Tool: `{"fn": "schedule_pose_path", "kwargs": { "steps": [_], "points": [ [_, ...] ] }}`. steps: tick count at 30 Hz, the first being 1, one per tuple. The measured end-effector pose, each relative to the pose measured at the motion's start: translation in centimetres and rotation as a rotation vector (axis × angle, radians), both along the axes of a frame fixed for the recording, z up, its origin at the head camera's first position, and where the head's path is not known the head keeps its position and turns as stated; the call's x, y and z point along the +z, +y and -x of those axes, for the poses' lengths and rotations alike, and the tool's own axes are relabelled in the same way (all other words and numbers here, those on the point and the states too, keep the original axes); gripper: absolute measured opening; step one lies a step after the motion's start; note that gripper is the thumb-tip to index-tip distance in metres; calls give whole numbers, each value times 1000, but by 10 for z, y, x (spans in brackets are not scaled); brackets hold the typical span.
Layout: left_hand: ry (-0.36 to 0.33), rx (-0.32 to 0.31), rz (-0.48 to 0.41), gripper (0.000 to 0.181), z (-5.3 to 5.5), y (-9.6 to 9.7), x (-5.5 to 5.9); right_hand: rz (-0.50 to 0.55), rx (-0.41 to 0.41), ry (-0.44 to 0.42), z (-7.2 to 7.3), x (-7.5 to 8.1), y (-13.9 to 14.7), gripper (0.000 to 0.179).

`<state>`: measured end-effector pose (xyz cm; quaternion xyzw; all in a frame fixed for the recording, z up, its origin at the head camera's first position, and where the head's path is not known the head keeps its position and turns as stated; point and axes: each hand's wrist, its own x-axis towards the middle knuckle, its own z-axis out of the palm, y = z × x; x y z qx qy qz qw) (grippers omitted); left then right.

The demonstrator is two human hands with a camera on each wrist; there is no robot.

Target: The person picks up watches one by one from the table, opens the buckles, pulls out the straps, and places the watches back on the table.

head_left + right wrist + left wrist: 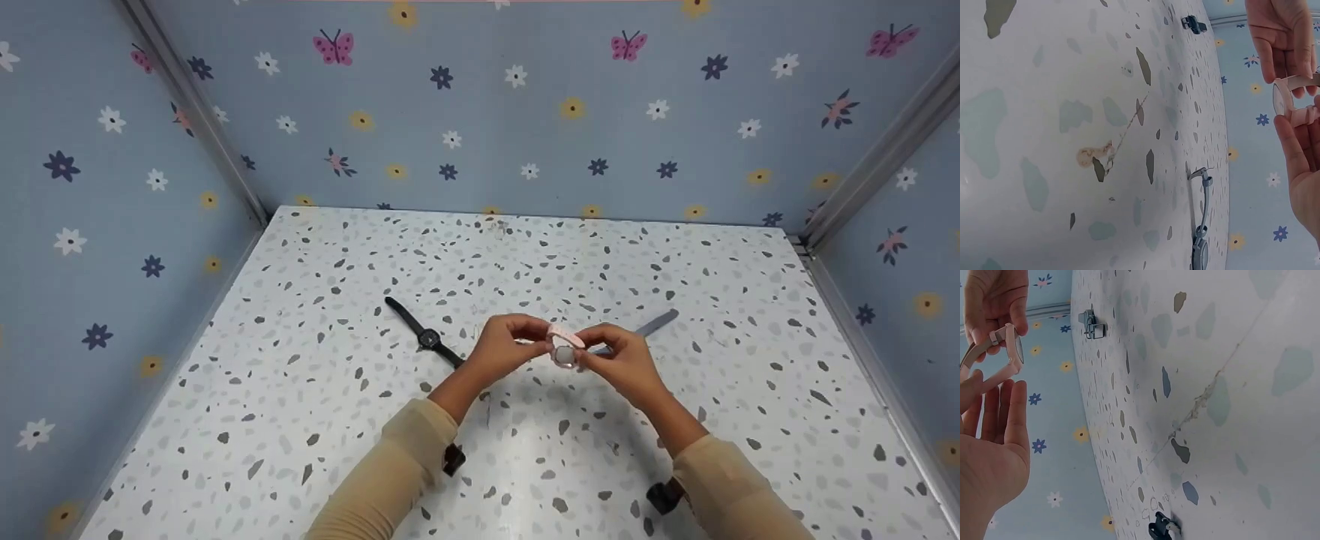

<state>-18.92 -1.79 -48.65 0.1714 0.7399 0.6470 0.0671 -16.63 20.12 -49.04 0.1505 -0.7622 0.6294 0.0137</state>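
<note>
A watch with a pale pink strap (pixel 566 335) is held up between my two hands, its round case turned toward me below the curved strap. My left hand (pixel 504 346) pinches the watch's left side between thumb and fingers. On the opposite side, my right hand (pixel 621 360) pinches it near the case and strap. In the left wrist view, the strap of the pink watch (pixel 1002 377) bends back from the case. The right wrist view shows its round face (pixel 1282 99) side-on between the fingertips.
A black watch (pixel 429 339) lies stretched out on the speckled white table (pixel 337 420), its lower end by my left wrist. Behind my right hand lies a grey-blue watch (pixel 658 322), partly hidden. Flower-patterned panels (pixel 480 105) enclose the table's back and sides.
</note>
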Motion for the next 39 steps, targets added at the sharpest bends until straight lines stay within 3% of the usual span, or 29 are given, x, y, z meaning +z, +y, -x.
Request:
{"fn": "schedule_pose_path", "kwargs": {
  "steps": [5, 11, 16, 33, 39],
  "points": [
    [58, -7, 71, 20, 1, -3, 5, -43, -13, 13, 1, 2, 3, 19],
    [223, -37, 172, 26, 0, -5, 13, -109, 11, 61, -8, 20, 1, 17],
    [302, -75, 237, 25, 1, -4, 17, -161, 50, 106, -13, 29, -1, 15],
    [420, -161, 371, 13, -3, -4, 19, -287, 136, 311, -13, 27, -1, 15],
    [382, -152, 393, 10, -7, -2, 19, -343, 148, 360, 0, 3, 8, 20]
  ]
}}
